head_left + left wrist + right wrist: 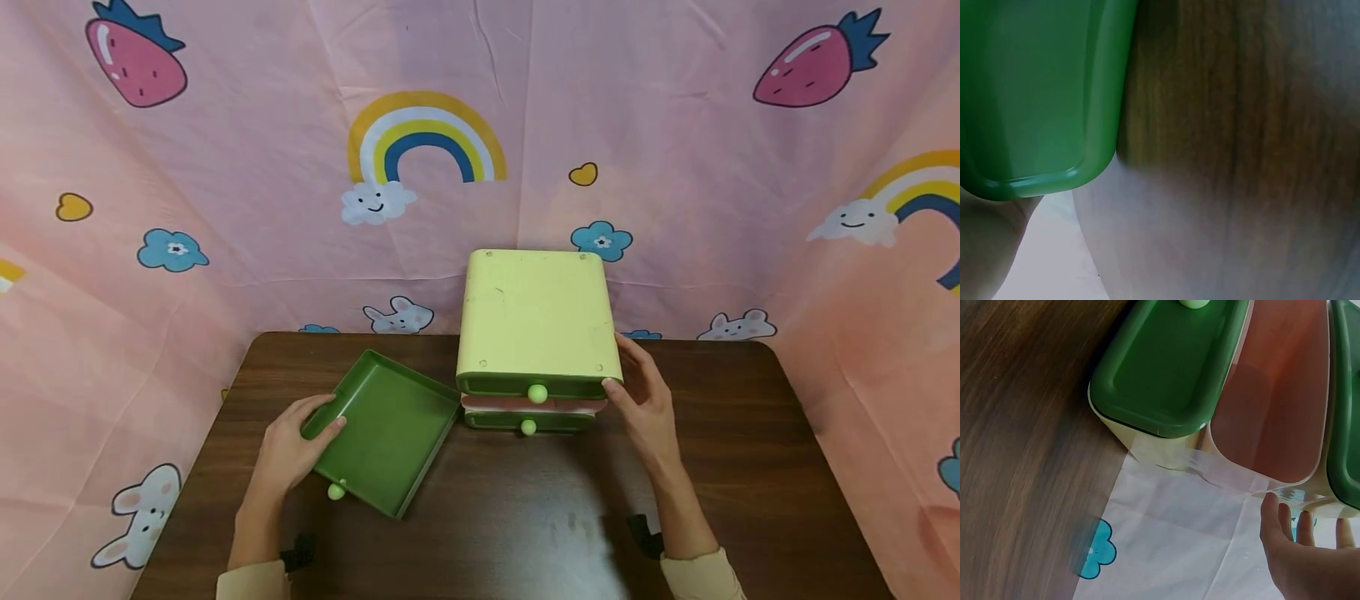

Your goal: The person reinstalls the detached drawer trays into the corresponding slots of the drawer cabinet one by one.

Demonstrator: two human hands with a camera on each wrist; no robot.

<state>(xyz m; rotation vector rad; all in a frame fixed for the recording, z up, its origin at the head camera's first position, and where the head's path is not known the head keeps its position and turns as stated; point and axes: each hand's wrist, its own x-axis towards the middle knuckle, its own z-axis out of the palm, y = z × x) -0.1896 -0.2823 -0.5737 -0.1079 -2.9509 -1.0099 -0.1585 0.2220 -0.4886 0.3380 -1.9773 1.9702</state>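
Observation:
My left hand (288, 446) pinches the left wall of a green drawer (382, 429), thumb over the inside and fingers outside. The drawer lies at an angle on the table, its light green round knob (337, 491) toward the near left. Right of it stands a pale yellow drawer cabinet (536, 312). Its top drawer (1166, 369) or lower one shows green beside the vacant middle slot (1272, 394), which has a pinkish inside. My right hand (648, 417) touches the cabinet's right side, thumb at the front corner, fingers fairly straight along the side.
The dark brown wooden table (525, 533) has rounded back corners. A pink cloth (300, 100) printed with rainbows, strawberries and rabbits hangs behind it and at both sides. Black wrist straps (300, 552) show near both sleeves.

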